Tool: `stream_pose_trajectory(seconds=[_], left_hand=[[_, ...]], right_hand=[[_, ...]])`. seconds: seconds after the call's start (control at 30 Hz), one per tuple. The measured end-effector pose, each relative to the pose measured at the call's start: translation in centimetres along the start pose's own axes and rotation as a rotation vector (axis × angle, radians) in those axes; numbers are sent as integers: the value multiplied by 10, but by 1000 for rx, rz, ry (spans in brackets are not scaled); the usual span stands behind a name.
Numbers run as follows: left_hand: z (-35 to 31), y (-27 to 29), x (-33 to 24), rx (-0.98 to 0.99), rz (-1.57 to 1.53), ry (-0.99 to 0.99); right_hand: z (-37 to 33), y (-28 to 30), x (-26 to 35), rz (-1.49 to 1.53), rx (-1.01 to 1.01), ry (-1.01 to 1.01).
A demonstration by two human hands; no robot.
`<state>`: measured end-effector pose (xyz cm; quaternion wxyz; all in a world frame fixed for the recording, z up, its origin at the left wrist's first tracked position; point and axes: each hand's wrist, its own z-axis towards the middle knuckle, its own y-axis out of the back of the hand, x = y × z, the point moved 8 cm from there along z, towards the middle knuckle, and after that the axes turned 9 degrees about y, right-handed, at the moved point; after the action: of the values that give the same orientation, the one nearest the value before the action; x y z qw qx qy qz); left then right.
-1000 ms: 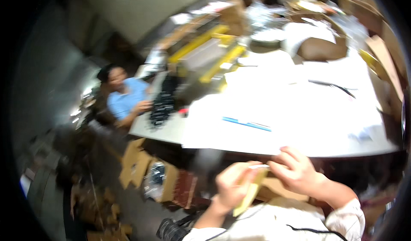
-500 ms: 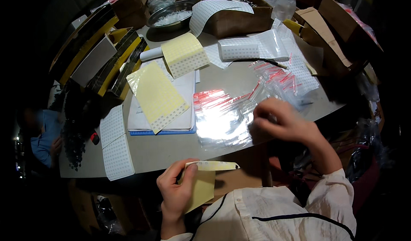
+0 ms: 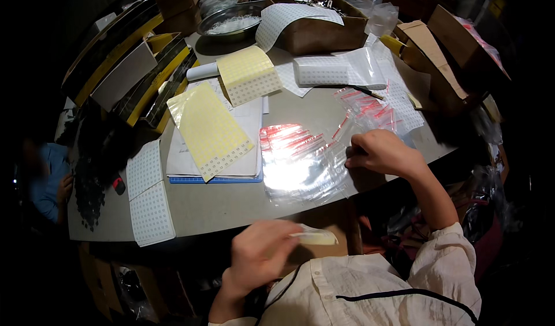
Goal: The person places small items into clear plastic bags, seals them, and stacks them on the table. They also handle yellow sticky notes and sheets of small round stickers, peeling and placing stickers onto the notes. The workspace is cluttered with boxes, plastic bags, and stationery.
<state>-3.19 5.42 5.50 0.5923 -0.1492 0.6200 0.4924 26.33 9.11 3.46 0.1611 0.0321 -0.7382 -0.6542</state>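
Note:
Near the table's front edge my left hand (image 3: 257, 253) is closed on a pale yellow label sheet (image 3: 319, 237), which is curled over and partly hidden by the fingers; hand and sheet are slightly blurred. My right hand (image 3: 384, 152) rests low over the right side of a fanned pile of clear zip bags (image 3: 306, 178) with red seal strips. Its fingertips are pinched together at the bags' edge, and whatever is between them is hidden. Behind that hand lies a second heap of zip bags (image 3: 373, 109).
A yellow label sheet (image 3: 211, 129) lies on papers over a blue clipboard (image 3: 217, 180). Beyond are a rolled yellow label strip (image 3: 248, 71), white label sheets (image 3: 324, 72), a metal bowl (image 3: 231, 24) and a cardboard box (image 3: 315, 34). Black pieces (image 3: 92, 193) and a person (image 3: 49, 178) are at left.
My left hand has shifted right with the yellow sheet, whose hanging part has swung out of sight. My right hand has dropped slightly to the bags' edge, fingers drawn together. The view has shifted a little.

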Motion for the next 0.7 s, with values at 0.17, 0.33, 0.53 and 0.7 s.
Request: stream_pose_trajectory(seconds=[0.17, 0.33, 0.53, 0.7], left_hand=[[8, -52, -17, 211, 239, -228], [17, -45, -1, 132, 514, -152], [5, -19, 4, 62, 415, -113], [-10, -17, 9, 29, 356, -87]], right_hand=[[-19, 3, 15, 22, 42, -22], [-38, -7, 28, 124, 77, -6], [-52, -20, 63, 280, 33, 146], [-77, 8, 54, 200, -329, 97]])
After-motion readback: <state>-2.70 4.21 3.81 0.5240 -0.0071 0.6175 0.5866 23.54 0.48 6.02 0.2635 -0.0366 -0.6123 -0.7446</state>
